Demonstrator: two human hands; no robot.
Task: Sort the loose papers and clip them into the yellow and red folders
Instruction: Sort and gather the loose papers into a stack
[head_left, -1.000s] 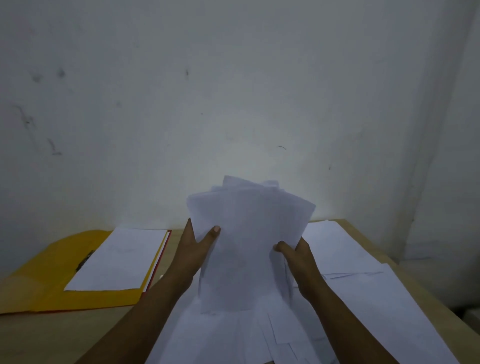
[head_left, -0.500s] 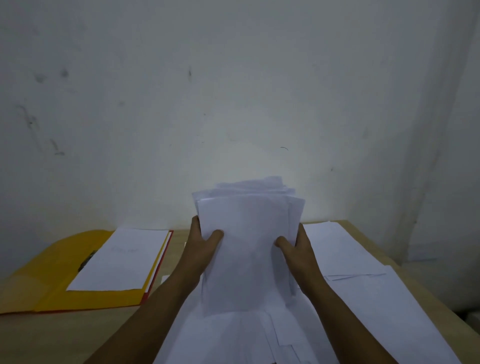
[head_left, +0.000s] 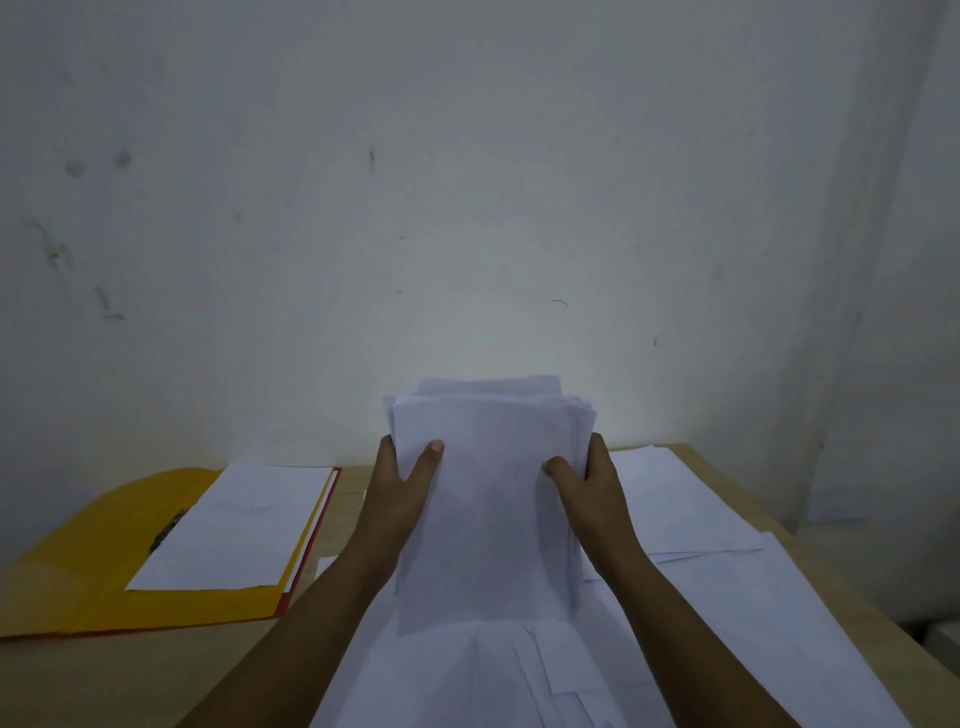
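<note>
Both hands hold one stack of papers (head_left: 488, 499) upright at the centre of the view, its lower edge down on the loose sheets (head_left: 737, 613) that spread over the bench (head_left: 156, 675) toward four o'clock. The left hand (head_left: 402, 493) has a closed grip on the stack's left edge, thumb across the front; the right hand (head_left: 584, 486) clamps the right edge likewise. Held on end this way, the sheets are probably being squared before clipping. At nine o'clock the yellow folder (head_left: 78, 587) lies open with a sheet on it, its clip (head_left: 167, 530) beside that sheet; a red edge (head_left: 327, 519) beneath looks like the red folder, though the dim light leaves that unsure.
</note>
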